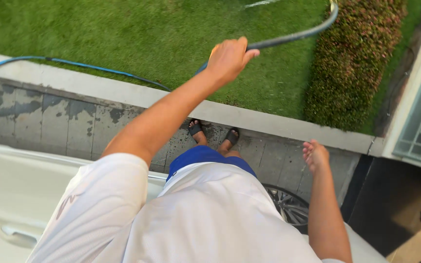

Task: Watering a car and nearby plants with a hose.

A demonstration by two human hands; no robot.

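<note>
Lawn (137, 34) beyond wet paving (49, 122): left hand (227, 61) clenched around dark hose (293, 36), right hand (315, 156) hanging loose, fingers together. Risk: slipping in sandals (196, 129) on wet pavers.

Soft daylight, pretty even, no hard shadows. White car door (20, 195) and shirt (210, 219) nearly blow out. Wide-angle lens bends the curb (98, 87); raised left hand (227, 59) slightly motion-blurred.

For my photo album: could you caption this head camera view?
Left hand grips a dark garden hose over the lawn; right hand hangs empty beside a white car.
</note>
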